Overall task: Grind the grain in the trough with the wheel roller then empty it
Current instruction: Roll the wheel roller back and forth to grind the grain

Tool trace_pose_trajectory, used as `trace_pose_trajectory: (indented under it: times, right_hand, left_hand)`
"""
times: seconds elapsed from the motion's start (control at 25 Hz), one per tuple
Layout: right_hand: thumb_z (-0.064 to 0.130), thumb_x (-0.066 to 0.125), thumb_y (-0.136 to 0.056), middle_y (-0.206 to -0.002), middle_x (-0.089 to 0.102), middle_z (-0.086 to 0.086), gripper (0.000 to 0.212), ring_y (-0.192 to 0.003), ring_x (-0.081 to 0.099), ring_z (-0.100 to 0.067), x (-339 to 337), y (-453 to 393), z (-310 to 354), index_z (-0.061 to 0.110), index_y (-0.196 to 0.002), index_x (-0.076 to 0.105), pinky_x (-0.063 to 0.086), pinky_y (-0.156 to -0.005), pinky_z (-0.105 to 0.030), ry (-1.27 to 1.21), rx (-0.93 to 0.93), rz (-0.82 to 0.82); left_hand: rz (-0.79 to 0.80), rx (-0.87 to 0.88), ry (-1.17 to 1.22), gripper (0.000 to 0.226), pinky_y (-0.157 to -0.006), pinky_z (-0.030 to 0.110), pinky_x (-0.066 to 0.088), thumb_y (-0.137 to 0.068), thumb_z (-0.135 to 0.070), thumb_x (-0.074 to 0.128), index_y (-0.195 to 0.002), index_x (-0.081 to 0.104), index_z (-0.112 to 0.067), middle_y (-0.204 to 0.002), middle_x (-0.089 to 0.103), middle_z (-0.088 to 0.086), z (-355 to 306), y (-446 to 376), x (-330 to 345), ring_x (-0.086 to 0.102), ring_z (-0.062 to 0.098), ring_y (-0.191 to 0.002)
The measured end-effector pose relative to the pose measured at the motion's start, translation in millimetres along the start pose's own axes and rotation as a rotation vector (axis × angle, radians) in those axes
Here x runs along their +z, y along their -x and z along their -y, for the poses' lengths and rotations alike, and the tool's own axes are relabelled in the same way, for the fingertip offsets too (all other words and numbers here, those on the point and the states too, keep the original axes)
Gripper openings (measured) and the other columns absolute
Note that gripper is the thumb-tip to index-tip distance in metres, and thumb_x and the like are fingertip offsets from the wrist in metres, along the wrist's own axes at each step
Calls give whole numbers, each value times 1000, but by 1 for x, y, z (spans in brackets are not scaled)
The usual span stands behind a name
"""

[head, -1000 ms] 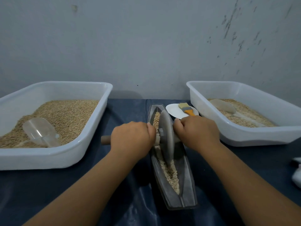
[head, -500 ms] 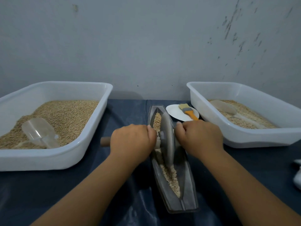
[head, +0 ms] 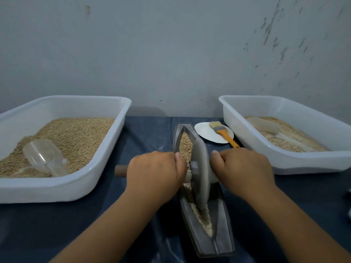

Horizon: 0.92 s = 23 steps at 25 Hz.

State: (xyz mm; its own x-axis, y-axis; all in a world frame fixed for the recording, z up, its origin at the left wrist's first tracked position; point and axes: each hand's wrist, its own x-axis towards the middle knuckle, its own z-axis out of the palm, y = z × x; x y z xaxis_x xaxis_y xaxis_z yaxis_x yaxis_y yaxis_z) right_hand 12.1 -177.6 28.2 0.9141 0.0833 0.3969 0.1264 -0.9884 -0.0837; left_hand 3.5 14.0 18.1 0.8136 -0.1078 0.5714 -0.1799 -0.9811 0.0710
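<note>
A dark boat-shaped trough (head: 222, 234) lies lengthwise on the dark cloth in the middle. Grain (head: 185, 146) fills its far half and paler crushed grain (head: 204, 221) lies in its near half. The grey wheel roller (head: 201, 173) stands on edge in the trough, near its middle. My left hand (head: 154, 176) grips the wooden axle handle on the wheel's left; the handle's end (head: 120, 171) sticks out past my fist. My right hand (head: 244, 171) grips the handle on the wheel's right, which it hides.
A white tub (head: 62, 190) of grain with a clear scoop (head: 44, 158) stands at the left. Another white tub (head: 307, 160) with grain and a scoop (head: 263, 126) stands at the right. A white plate (head: 206, 132) bearing an orange-handled brush (head: 223, 132) sits behind the trough.
Both hands have drawn the wheel roller towards me along the trough, uncovering more grain at the far end. The grip on the handles is unchanged.
</note>
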Motion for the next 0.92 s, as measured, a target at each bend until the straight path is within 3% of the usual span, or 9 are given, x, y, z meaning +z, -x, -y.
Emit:
trace_pose_trajectory:
  times: [0.2,0.28,0.36,0.44,0.52,0.64,0.72,0.84,0.92]
  right_hand:
    - [44,26,-99,-63,54,1,53,-65,53,-20,8,-42,4,24,-58,53,49,-64,-32,-59,45,57]
    - [45,26,-98,-60,53,2,53,-59,52,-17,3,-29,2,23,-59,53,44,-56,-30,-54,-13,81]
    - [54,19,-94,-53,49,2,55,-49,48,-13,-6,-6,-5,25,-56,47,32,-46,-28,-26,-112,88]
    - [66,8,-85,-46,43,3,61,-41,41,-8,-17,12,-15,26,-51,42,26,-44,-27,-54,-116,98]
    - [68,6,-81,-43,41,3,64,-39,39,-8,-20,15,-21,26,-49,41,25,-44,-26,-64,-75,129]
    - [58,16,-90,-50,47,2,60,-47,45,-12,-3,-5,-17,23,-51,44,25,-47,-28,-24,-24,61]
    - [48,23,-97,-55,48,3,55,-56,48,-16,5,-28,-12,23,-54,46,27,-51,-28,-18,32,19]
    - [42,27,-100,-61,48,3,49,-62,48,-20,6,-45,-8,23,-61,50,30,-56,-30,-30,64,81]
    - [44,27,-97,-56,47,3,50,-54,44,-16,0,-30,-8,23,-56,47,25,-50,-28,-6,25,51]
  left_hand:
    - [143,11,-73,35,-55,31,45,-97,-25,39,-62,36,-21,-62,51,-2,2,-37,11,52,19,-56]
    - [183,10,-54,38,-55,30,45,-97,-33,29,-61,38,-22,-59,47,-4,5,-27,6,50,18,-54]
    - [125,34,-24,44,-49,28,42,-93,-41,20,-57,39,-23,-51,40,-6,5,-4,-5,44,15,-46]
    - [32,93,8,47,-40,27,38,-92,-42,23,-53,40,-24,-45,37,-6,12,16,-13,39,13,-38]
    - [43,108,-6,47,-39,26,36,-91,-42,20,-54,43,-24,-45,38,-6,26,18,-20,39,13,-38]
    - [176,240,-271,35,-51,27,40,-94,-31,26,-91,57,-15,-71,57,-3,37,2,-15,53,20,-57]
    - [263,269,-417,23,-58,32,43,-95,-21,39,-115,47,-12,-94,59,4,37,-21,-8,57,26,-74]
    - [374,250,-444,34,-65,35,49,-91,-19,53,-121,40,-11,-102,58,6,36,-36,-7,58,26,-83]
    - [322,263,-393,28,-59,33,47,-90,-20,53,-114,44,-10,-94,58,6,41,-17,-9,53,25,-72]
